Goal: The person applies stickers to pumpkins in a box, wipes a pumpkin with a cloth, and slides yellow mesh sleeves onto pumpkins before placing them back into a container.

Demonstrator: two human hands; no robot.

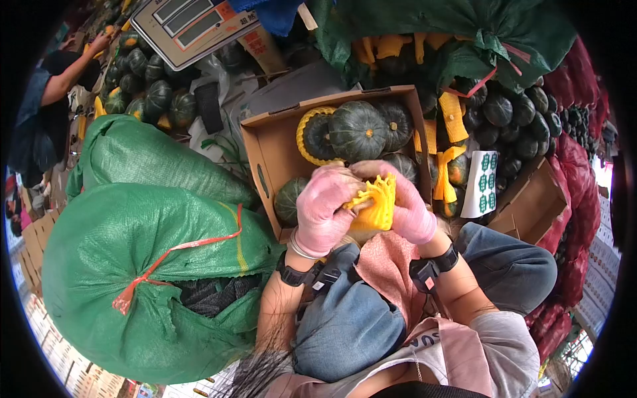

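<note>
Both my hands wear pink gloves and meet over the near edge of an open cardboard box (pixel 265 156). My left hand (pixel 325 209) pinches one side of a yellow foam net (pixel 378 205); my right hand (pixel 408 205) grips its other side. The net is bunched up between them, and whether anything is inside it cannot be made out. Dark green pumpkins lie in the box: a large one (pixel 358 130) in the middle, one (pixel 317 136) ringed by a yellow net at its left, and one (pixel 289 201) by the left wall.
Large green sacks (pixel 152 278) fill the left side. A scale (pixel 192 26) stands at the upper left, with another person's arm (pixel 70 76) beyond. More pumpkins (pixel 497 109), a sheet of green stickers (pixel 479 184), a second box (pixel 531 205) and red net sacks (pixel 577 192) are at the right.
</note>
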